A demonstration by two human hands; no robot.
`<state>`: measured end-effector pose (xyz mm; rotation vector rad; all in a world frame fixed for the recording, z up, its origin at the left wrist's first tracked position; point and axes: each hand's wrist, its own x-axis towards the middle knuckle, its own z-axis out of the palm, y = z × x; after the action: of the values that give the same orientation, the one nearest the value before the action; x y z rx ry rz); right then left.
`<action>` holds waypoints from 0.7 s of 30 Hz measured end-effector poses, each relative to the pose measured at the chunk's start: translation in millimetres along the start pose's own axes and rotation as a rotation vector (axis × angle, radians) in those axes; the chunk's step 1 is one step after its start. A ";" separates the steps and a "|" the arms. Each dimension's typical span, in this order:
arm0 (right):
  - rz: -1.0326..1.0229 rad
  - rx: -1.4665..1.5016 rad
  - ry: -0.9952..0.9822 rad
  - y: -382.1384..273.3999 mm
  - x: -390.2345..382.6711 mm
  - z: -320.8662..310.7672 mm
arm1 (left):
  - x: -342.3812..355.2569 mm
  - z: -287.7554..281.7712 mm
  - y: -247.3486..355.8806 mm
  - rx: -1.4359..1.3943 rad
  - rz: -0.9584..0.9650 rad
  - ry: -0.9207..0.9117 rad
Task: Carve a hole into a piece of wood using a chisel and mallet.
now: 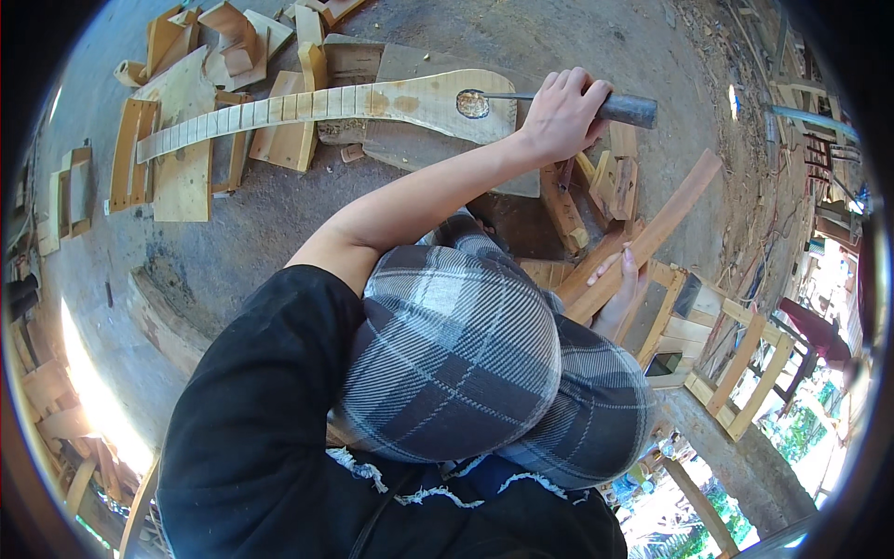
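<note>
My left hand [564, 114] is closed on a tool with a thick dark round handle [630, 110] and a thin metal shaft [508, 95]. The shaft's tip reaches the rim of a round, rough-bottomed hollow [472, 103] in the wide end of a long pale wooden piece [419, 96]. That piece narrows and curves away to the left, with dark lines across its narrow part. Low on the right, beside my knee, my right hand [626, 289] grips a flat brown wooden strip [666, 216] that slants up to the right. Part of that hand is hidden behind the strip.
Boards and blocks [183, 130] lie under the long piece at the left, with curved wooden offcuts [233, 37] behind. Short blocks [619, 182] stand right of centre. Wooden frames [740, 373] lie at lower right. My plaid-covered knees [456, 345] fill the middle.
</note>
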<state>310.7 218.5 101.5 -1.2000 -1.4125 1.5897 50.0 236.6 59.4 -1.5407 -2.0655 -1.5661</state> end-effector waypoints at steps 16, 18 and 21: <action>-0.440 -0.007 -0.024 -75.5 33.1 28.3 | 9.6 13.8 -7.9 0.016 -0.022 0.085; -0.446 -0.385 -0.069 -36.2 50.0 14.0 | 9.6 25.3 -6.0 0.011 -0.024 0.061; -0.204 -0.559 -0.131 -65.4 45.5 26.6 | 0.2 23.3 -15.4 0.044 -0.050 0.028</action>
<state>264.9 262.6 156.5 -1.2144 -2.0815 1.1828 48.5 255.6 39.0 -1.4556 -2.1239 -1.5391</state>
